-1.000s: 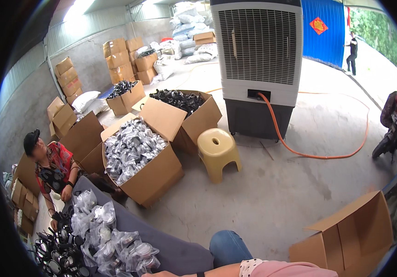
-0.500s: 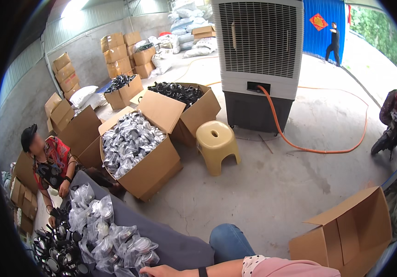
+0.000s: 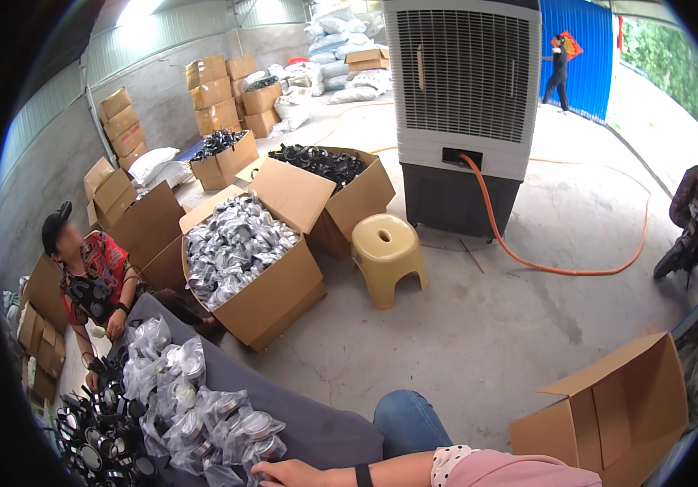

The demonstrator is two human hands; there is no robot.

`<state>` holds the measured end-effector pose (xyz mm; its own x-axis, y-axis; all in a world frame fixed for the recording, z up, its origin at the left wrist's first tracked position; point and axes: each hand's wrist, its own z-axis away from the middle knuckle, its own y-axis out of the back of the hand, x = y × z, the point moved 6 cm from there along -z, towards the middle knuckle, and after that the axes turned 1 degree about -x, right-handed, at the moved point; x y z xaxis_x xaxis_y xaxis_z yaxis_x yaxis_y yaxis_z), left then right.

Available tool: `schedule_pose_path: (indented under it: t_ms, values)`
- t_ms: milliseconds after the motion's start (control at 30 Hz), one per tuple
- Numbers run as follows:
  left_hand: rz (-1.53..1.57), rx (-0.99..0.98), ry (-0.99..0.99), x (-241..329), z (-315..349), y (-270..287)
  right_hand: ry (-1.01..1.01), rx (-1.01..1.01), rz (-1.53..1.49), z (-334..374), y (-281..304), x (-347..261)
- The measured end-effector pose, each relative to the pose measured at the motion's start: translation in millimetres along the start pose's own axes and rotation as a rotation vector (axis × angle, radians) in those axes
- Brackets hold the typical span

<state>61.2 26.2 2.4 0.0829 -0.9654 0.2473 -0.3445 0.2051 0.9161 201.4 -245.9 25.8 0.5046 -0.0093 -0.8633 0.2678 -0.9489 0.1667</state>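
Note:
My right hand [image 3: 290, 473] is at the bottom edge of the picture. Its visible fingertip touches the near end of a pile of clear plastic bags [image 3: 203, 414], with round, silver-rimmed pieces inside. The other fingers are cut off by the picture edge, so I cannot see whether they grip anything. To the left of the bags lies a heap of black round parts [image 3: 97, 438] with shiny disc faces. Both piles rest on a grey cloth-covered table [image 3: 300, 406]. My left hand is out of view.
Across the table a co-worker [image 3: 97, 280] sits beside the black parts, a small pale object at one hand. Cardboard boxes of silver [image 3: 239, 243] and black pieces [image 3: 316, 166], a yellow stool [image 3: 385, 256], a large air cooler [image 3: 462, 105] and an open carton [image 3: 608, 406] stand around.
The view has shifted slightly. My right hand stays at the bags, its fingertip against them. The distant person by the blue door has moved left. The co-worker's pale object shows more clearly.

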Motion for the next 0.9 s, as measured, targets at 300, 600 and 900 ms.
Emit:
schedule_pose_path:
  t_ms: [300,600,900]
  values:
    - [0.015,-0.005,-0.010,6,0,4,0.001,-0.001,0.030,0,1,-2]
    - [0.027,0.003,-0.011,5,0,4,-0.005,0.018,0.022,1,0,1]
    - [0.017,0.003,-0.017,14,-4,8,-0.010,0.019,0.025,-1,3,-1]
